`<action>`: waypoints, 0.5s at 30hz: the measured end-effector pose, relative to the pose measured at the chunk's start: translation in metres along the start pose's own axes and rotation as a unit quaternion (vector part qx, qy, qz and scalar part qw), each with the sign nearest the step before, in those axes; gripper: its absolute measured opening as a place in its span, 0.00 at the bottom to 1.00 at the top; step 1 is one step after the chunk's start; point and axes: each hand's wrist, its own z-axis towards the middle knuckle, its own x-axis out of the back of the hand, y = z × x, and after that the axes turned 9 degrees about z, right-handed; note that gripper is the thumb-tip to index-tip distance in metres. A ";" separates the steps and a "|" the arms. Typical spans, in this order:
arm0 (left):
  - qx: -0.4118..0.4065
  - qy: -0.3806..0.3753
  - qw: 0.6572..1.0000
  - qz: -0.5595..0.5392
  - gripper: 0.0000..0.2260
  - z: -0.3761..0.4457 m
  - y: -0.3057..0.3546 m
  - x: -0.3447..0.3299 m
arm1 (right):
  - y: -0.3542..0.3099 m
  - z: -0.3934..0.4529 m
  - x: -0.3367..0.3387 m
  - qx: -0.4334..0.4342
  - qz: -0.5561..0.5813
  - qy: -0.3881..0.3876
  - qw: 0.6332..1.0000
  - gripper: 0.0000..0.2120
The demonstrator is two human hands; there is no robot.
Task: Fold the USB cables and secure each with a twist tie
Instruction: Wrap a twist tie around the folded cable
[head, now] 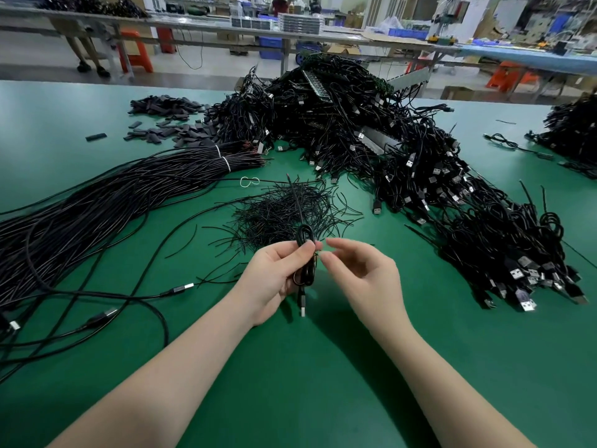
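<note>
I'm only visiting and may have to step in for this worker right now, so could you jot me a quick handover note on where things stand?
Left hand: grips a folded USB cable, its plug hanging below.
Right hand: fingers loosely curled beside the bundle, holding nothing I can make out.
Twist ties: loose heap just beyond the hands on the green table.
Unfolded cables: long bunch to the left.
Big cable pile: centre and right; I cannot tell how many are tied.
Done: this cable is folded.
Left: whether a tie is already on it is unclear; check, secure it, then continue through the unfolded cables.
</note>
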 end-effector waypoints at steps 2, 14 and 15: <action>-0.012 0.007 1.000 -0.005 0.07 -0.001 0.000 -0.001 | -0.002 0.000 -0.002 -0.091 0.021 -0.009 0.996 0.03; -0.059 0.002 0.998 0.013 0.07 -0.005 -0.004 -0.003 | -0.012 0.004 0.005 -0.346 0.267 -0.064 0.897 0.06; -0.062 0.006 0.998 0.017 0.07 -0.004 -0.004 -0.003 | -0.011 0.004 0.005 -0.317 0.237 -0.061 0.916 0.05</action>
